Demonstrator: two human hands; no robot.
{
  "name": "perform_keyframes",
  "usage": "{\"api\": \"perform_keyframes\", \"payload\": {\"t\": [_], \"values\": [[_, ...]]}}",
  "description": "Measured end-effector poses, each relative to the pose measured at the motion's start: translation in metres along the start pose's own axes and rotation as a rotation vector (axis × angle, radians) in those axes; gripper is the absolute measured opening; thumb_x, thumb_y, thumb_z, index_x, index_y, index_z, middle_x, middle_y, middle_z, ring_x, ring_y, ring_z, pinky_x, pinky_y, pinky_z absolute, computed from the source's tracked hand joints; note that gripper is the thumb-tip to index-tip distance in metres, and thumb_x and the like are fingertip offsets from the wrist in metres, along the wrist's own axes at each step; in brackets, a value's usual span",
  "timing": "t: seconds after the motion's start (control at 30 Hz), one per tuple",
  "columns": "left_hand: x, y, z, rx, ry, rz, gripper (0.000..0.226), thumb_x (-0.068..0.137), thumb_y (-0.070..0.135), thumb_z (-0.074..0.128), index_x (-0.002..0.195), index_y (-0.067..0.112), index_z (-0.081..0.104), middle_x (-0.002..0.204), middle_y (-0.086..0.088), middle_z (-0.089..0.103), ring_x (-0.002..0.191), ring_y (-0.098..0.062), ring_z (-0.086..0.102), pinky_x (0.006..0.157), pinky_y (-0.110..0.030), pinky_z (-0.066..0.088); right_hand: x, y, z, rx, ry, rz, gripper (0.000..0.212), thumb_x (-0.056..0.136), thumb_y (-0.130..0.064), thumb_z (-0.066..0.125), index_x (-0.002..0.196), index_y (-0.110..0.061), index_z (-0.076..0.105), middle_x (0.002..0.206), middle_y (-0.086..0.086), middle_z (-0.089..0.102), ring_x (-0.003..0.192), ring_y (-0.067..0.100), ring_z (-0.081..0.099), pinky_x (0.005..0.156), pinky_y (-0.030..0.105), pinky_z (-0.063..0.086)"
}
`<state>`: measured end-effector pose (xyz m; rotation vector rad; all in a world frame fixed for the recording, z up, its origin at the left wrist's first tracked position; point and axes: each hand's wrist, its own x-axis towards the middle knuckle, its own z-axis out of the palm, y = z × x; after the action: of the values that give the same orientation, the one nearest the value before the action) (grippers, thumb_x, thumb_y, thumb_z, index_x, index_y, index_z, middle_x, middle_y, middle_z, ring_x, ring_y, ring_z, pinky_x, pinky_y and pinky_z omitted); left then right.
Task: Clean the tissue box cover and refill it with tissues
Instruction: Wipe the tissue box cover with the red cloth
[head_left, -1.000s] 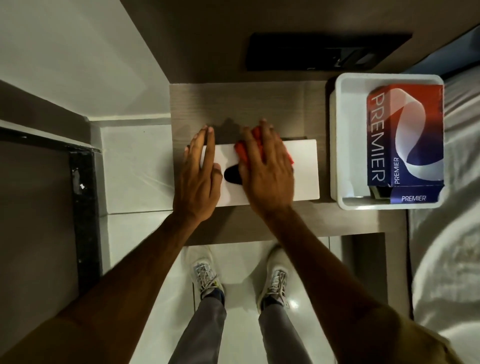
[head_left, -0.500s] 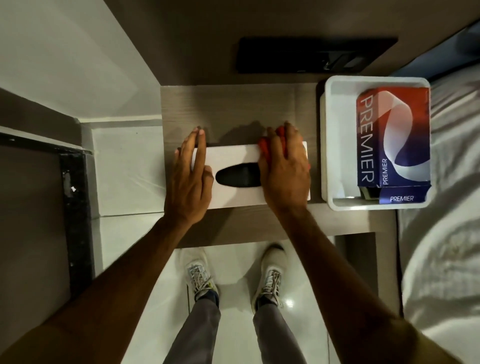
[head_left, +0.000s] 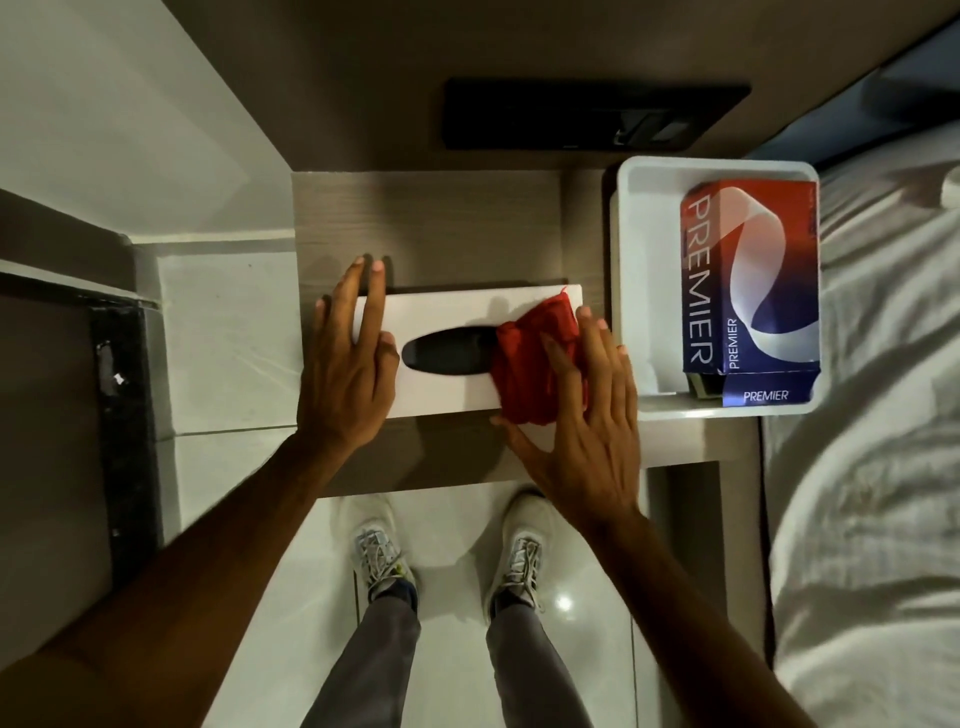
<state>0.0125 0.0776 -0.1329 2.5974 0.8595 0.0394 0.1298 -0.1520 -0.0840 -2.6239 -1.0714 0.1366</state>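
- One white tissue box cover (head_left: 447, 353) on the wooden bedside table (head_left: 426, 218), with a single dark oval slot between the hands.
- One red cloth (head_left: 530, 358), under the fingers of the right hand (head_left: 576, 415).
- Two bare hands: the left hand (head_left: 345, 364) lies flat on the cover's far-left end.
- One white tray (head_left: 644, 291), just right of the right hand.
- One red, white and blue Premier tissue box (head_left: 748, 280), inside that tray.
- Two white sneakers (head_left: 382, 551), below the hands.
- One dark panel (head_left: 592, 111), beyond the hands.

Red cloth (head_left: 537, 364) now more exposed, rt.
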Motion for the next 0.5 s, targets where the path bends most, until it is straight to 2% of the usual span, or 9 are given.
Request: {"api": "perform_keyframes", "payload": {"t": [0.07, 0.17, 0.23, 0.3, 0.33, 0.43, 0.5], "values": [[0.000, 0.000, 0.000, 0.006, -0.003, -0.001, 0.059, 0.107, 0.027, 0.024, 0.164, 0.019, 0.014, 0.172, -0.007, 0.016, 0.159, -0.023, 0.020, 0.131, -0.046, 0.014, -0.008, 0.011, -0.001, 0.007, -0.048, -0.058, 0.099, 0.080, -0.069, 0.070, 0.154, -0.016, 0.033, 0.165, 0.014, 0.026, 0.155, 0.032, 0.022, 0.125, 0.054, 0.026], [0.001, -0.001, 0.001, 0.017, -0.001, -0.006, 0.058, 0.107, 0.029, 0.024, 0.164, 0.020, 0.014, 0.172, -0.007, 0.017, 0.158, -0.024, 0.023, 0.130, -0.043, 0.012, -0.004, 0.024, -0.001, -0.053, -0.214, -0.173, 0.108, 0.073, -0.063, 0.079, 0.157, -0.019, 0.029, 0.167, 0.013, 0.026, 0.155, 0.033, 0.023, 0.126, 0.051, 0.023], [0.001, -0.001, 0.001, 0.027, -0.001, -0.010, 0.058, 0.107, 0.028, 0.026, 0.164, 0.020, 0.014, 0.172, -0.007, 0.018, 0.158, -0.024, 0.024, 0.130, -0.045, 0.015, 0.004, 0.029, -0.002, -0.070, -0.187, -0.221, 0.094, 0.077, -0.044, 0.085, 0.155, -0.019, 0.038, 0.163, 0.015, 0.037, 0.150, 0.037, 0.034, 0.121, 0.050, 0.033], [0.000, 0.000, 0.000, 0.043, -0.003, -0.009, 0.058, 0.107, 0.027, 0.025, 0.164, 0.020, 0.014, 0.171, -0.008, 0.019, 0.157, -0.026, 0.025, 0.130, -0.049, 0.018, 0.014, 0.033, -0.006, -0.091, -0.121, -0.274, 0.077, 0.079, -0.022, 0.086, 0.147, -0.016, 0.052, 0.153, 0.016, 0.051, 0.137, 0.039, 0.050, 0.108, 0.051, 0.048], [0.001, 0.001, 0.000, 0.052, -0.005, -0.013, 0.058, 0.107, 0.027, 0.024, 0.164, 0.019, 0.014, 0.171, -0.009, 0.019, 0.157, -0.027, 0.025, 0.129, -0.051, 0.020, 0.017, 0.034, -0.009, -0.103, -0.117, -0.305, 0.071, 0.079, -0.017, 0.085, 0.144, -0.015, 0.057, 0.148, 0.017, 0.056, 0.132, 0.040, 0.055, 0.103, 0.052, 0.052], [0.001, 0.006, -0.004, 0.084, -0.028, -0.027, 0.059, 0.106, 0.028, 0.021, 0.164, 0.019, 0.013, 0.171, -0.011, 0.020, 0.156, -0.031, 0.026, 0.128, -0.056, 0.023, 0.023, 0.032, -0.028, -0.103, -0.135, -0.382, 0.053, 0.086, -0.015, 0.079, 0.137, -0.013, 0.064, 0.141, 0.015, 0.063, 0.126, 0.038, 0.062, 0.101, 0.051, 0.054], [0.000, 0.008, -0.008, 0.135, -0.054, -0.040, 0.061, 0.104, 0.030, 0.019, 0.164, 0.019, 0.010, 0.171, -0.012, 0.018, 0.157, -0.032, 0.025, 0.127, -0.057, 0.023, 0.026, 0.030, -0.043, -0.060, -0.115, -0.350, 0.044, 0.093, -0.018, 0.072, 0.136, -0.012, 0.065, 0.133, 0.013, 0.069, 0.122, 0.034, 0.066, 0.105, 0.050, 0.053]]}}
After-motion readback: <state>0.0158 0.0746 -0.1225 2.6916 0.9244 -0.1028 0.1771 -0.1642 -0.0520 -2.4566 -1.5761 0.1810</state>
